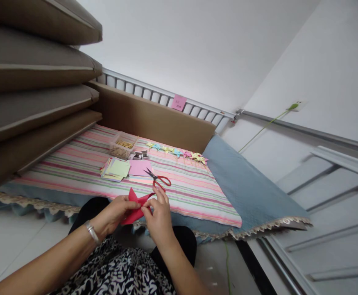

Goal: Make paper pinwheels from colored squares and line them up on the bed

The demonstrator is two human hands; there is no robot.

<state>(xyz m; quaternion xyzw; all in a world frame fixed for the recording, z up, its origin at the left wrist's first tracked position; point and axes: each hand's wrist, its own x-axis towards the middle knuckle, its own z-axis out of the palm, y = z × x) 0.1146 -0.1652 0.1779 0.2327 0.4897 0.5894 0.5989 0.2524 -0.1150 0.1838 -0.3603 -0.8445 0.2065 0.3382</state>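
Red paper (141, 200): held between the fingers of both hands, cut into flaps, one pointed flap standing up beyond the left fingers, another curling close to the right fingertips, the lower part hanging just below the left fingers.
Left hand (116, 211): clamped with thumb and fingers on the left side of the paper, thumb on top near its middle.
Right hand (159, 213): pinched with thumb and forefinger on the paper near its middle, remaining fingers raised and spread.
Scissors (155, 177): lying open just beyond the right fingers, red handles nearest.
Pink paper (140, 167): lying flat beyond the fingers, near the scissor tips.
Light green paper (119, 168): topping a loose pile beyond the left fingers.
Clear box (113, 143): standing farther beyond the left fingers, filled with thin sticks.
Paper pinwheels (177, 153): laid in a row well beyond the right fingers, yellow, blue and pink.
Striped cloth (191, 192): spread beyond both hands, under scissors, papers, box and pinwheels.
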